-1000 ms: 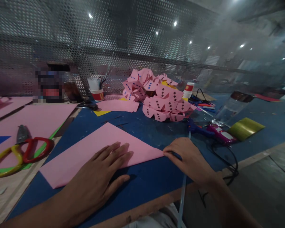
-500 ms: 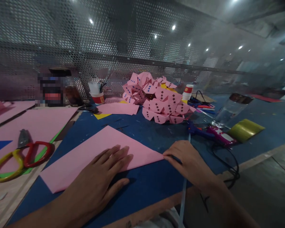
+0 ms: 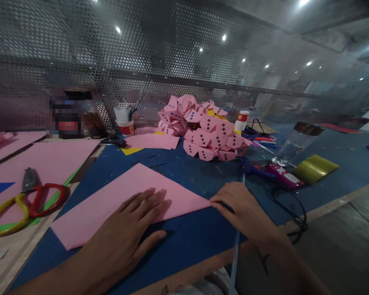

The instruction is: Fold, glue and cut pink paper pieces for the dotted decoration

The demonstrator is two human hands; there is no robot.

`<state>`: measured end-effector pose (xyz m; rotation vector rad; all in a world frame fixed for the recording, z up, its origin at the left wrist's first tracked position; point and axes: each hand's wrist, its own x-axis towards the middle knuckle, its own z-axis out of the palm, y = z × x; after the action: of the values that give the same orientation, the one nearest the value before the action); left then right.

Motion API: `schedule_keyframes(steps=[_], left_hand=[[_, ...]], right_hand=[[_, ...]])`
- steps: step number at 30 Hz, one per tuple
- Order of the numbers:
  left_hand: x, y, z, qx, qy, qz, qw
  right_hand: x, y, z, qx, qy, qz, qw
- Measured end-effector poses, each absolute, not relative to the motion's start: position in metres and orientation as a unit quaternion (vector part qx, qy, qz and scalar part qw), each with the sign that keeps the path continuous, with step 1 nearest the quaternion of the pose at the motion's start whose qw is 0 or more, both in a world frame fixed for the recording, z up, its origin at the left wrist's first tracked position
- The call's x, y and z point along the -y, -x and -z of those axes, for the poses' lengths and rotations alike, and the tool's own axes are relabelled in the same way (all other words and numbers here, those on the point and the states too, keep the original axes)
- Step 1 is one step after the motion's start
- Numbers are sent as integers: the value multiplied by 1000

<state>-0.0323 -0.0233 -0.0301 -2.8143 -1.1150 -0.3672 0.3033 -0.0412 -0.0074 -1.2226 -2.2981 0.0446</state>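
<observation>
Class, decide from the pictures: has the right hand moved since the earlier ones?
No. Judged against the scissors, the right hand shows no clear shift; it pinches the same corner of the paper.

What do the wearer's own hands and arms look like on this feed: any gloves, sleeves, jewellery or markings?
Both the left hand and the right hand are bare, with five-fingered human shapes and no gloves. No sleeve shows on the left forearm or right forearm. I see no rings, watch, bracelet or attached cable; fine markings are too small to tell.
</observation>
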Motion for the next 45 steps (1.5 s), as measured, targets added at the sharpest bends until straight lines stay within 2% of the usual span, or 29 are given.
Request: schedule_keyframes(steps=[45], left_hand=[[24,31,28,352,926,119,73]], right_hand=[[41,-303,5,848,458,-27,266]])
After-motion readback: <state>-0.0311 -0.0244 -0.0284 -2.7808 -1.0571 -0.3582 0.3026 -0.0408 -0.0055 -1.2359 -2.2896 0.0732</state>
